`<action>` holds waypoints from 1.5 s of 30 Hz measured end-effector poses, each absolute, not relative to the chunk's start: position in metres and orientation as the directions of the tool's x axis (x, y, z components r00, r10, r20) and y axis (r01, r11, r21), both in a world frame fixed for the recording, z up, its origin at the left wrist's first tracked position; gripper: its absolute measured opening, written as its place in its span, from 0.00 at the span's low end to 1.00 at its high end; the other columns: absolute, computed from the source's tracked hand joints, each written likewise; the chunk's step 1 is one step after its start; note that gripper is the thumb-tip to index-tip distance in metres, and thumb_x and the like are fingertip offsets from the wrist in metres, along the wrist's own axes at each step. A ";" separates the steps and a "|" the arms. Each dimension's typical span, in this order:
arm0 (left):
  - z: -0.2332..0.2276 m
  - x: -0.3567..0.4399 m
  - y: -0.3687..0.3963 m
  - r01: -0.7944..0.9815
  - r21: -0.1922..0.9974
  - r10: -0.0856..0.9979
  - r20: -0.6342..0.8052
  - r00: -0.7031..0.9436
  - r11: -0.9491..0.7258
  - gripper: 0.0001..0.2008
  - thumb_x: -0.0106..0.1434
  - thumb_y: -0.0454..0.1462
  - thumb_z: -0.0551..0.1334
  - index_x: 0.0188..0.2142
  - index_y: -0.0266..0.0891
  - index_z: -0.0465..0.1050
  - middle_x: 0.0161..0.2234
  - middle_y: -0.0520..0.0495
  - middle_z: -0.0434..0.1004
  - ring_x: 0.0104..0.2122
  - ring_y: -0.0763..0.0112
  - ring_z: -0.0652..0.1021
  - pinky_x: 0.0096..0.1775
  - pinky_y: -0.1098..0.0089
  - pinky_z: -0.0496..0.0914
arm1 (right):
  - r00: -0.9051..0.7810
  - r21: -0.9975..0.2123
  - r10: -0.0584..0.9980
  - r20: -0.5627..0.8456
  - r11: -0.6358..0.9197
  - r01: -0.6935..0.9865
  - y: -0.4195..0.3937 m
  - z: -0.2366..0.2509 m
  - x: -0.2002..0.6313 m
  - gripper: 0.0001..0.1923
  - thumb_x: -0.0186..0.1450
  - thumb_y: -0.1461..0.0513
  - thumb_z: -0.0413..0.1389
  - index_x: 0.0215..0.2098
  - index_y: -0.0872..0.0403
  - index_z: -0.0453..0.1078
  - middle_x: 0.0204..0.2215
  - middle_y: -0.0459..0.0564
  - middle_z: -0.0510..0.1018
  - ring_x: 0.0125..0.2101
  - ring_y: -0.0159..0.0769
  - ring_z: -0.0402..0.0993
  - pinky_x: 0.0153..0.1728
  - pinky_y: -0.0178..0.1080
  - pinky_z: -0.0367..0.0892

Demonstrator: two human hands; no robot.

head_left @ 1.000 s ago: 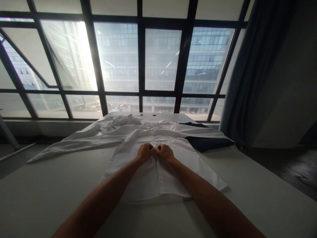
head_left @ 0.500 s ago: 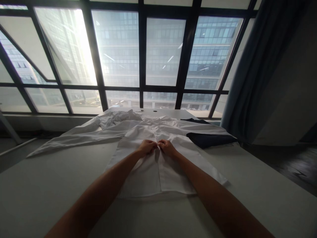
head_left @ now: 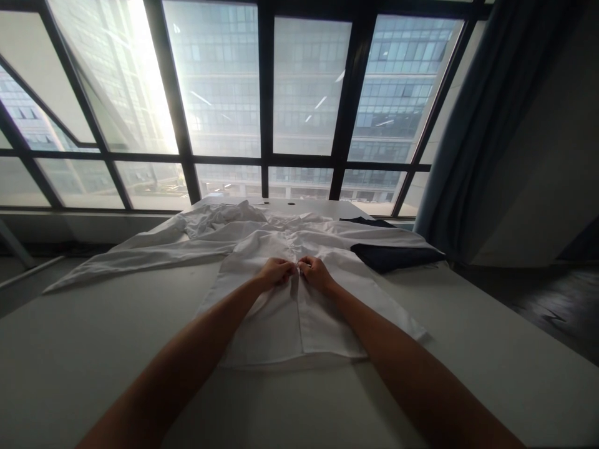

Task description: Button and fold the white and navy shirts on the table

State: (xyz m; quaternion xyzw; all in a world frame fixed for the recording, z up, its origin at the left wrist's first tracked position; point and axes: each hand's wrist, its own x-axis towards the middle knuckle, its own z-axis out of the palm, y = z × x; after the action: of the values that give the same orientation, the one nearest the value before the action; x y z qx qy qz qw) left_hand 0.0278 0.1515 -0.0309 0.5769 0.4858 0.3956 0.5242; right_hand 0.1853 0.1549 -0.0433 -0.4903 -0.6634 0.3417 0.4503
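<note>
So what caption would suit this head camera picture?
Both hands, left hand and right hand, pinch a white shirt's front opening on a table.

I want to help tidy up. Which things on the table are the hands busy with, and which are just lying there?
Busy with:
- white shirt, spread flat on the table
- left hand and right hand, pinching its front opening, side by side

Just lying there:
- second white garment, crumpled at the far end
- dark cloth, far right
</note>
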 end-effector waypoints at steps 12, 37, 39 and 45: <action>-0.034 0.029 0.153 0.189 0.982 0.979 -0.032 0.200 -0.007 0.13 0.62 0.35 0.58 0.21 0.35 0.68 0.14 0.56 0.64 0.13 0.82 0.62 0.17 0.77 0.52 | -0.155 -0.959 0.969 0.192 0.219 0.181 0.153 -0.042 0.186 0.09 0.57 0.58 0.54 0.27 0.56 0.70 0.21 0.45 0.73 0.18 0.28 0.63 0.20 0.32 0.58; -0.037 0.034 0.152 0.311 0.946 0.986 0.042 0.159 -0.090 0.13 0.63 0.32 0.57 0.22 0.34 0.72 0.12 0.57 0.63 0.13 0.81 0.61 0.19 0.77 0.53 | -0.128 -0.702 0.951 0.283 0.296 0.647 0.158 -0.041 0.187 0.06 0.60 0.62 0.58 0.27 0.55 0.74 0.24 0.49 0.77 0.26 0.33 0.70 0.28 0.32 0.60; -0.037 0.034 0.152 0.313 0.943 0.987 0.066 0.149 -0.111 0.12 0.62 0.32 0.57 0.22 0.34 0.71 0.12 0.57 0.63 0.14 0.81 0.62 0.19 0.77 0.54 | -0.137 -0.732 0.961 0.239 0.271 0.625 0.162 -0.041 0.188 0.07 0.60 0.61 0.56 0.27 0.56 0.74 0.22 0.47 0.75 0.25 0.31 0.69 0.27 0.31 0.59; -0.035 0.034 0.151 0.366 0.919 0.983 0.096 0.159 -0.149 0.12 0.62 0.34 0.58 0.22 0.34 0.71 0.12 0.57 0.64 0.14 0.80 0.63 0.19 0.77 0.55 | -0.153 -0.731 0.956 0.251 0.291 0.617 0.167 -0.043 0.188 0.09 0.59 0.61 0.56 0.23 0.57 0.71 0.19 0.45 0.73 0.23 0.29 0.67 0.26 0.30 0.57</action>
State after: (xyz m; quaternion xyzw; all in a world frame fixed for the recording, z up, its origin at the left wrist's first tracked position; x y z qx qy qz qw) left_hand 0.0344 0.1507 -0.0347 0.6504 0.5184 0.3894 0.3957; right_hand 0.1876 0.1671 -0.0426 -0.5455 -0.7208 0.2385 0.3549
